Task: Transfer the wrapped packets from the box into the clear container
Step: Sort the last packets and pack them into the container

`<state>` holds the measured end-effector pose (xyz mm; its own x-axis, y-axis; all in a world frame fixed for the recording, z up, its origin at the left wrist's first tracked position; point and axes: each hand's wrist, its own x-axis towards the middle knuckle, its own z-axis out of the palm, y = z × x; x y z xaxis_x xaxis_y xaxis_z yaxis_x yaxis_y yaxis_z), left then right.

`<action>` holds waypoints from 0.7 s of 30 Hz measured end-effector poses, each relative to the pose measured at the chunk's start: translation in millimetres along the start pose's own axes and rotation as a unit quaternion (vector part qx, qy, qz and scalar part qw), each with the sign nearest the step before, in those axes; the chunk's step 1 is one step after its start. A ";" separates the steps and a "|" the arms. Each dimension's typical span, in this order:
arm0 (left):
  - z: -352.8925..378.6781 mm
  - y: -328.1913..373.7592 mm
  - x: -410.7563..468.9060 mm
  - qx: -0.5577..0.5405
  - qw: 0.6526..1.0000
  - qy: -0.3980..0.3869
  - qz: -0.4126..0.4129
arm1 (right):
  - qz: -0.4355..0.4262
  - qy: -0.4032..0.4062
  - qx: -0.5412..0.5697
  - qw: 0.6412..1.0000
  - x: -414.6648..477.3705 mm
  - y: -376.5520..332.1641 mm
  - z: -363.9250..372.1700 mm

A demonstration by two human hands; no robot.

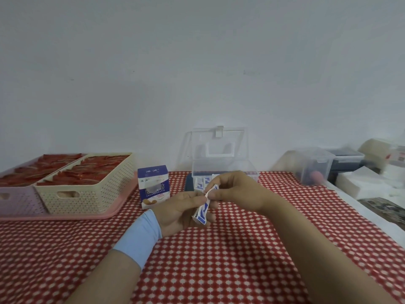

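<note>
My left hand (pixel 179 212) grips a small stack of white-and-blue wrapped packets (pixel 202 212) above the red checked tablecloth. My right hand (pixel 234 190) pinches the top end of one packet from that stack between thumb and fingers. Just behind my hands stands the clear container (pixel 221 167) with its lid raised upright; a few packets (pixel 200 183) lie inside at its front left. The white-and-purple packet box (pixel 153 186) stands upright to the left of the container.
A cream perforated basket (pixel 87 194) and a lilac basket (pixel 13 198), both filled with red items, sit on a pink tray (pixel 105 213) at the left. Another clear bin (pixel 315 167) and white boxes stand at the right, past the table edge.
</note>
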<state>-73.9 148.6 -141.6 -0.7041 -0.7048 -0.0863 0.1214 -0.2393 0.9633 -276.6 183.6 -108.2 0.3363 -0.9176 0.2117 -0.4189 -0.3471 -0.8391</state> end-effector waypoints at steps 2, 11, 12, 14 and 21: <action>4.7 9.7 6.2 0.013 1.000 0.009 0.004 | 0.002 0.013 -0.011 1.000 6.5 -5.1 -14.3; 16.9 91.0 77.6 0.218 0.975 0.044 0.012 | 0.056 0.148 -0.166 0.973 57.2 -29.0 -119.2; 14.8 97.3 88.8 0.296 0.953 0.064 0.016 | 0.064 0.150 -0.197 0.967 64.7 -24.3 -129.6; 10.4 103.8 109.2 0.457 0.883 0.103 0.030 | 0.090 0.126 -0.252 0.955 78.7 -12.9 -144.0; 12.1 89.2 147.6 0.613 0.789 0.030 -0.035 | 0.158 -0.059 -0.365 0.916 114.3 31.2 -148.3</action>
<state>-175.4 31.3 -65.3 -0.6405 -0.7575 -0.1267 -0.7097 0.5207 0.4746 -376.4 39.1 -35.9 0.1720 -0.9822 -0.0748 -0.9488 -0.1448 -0.2807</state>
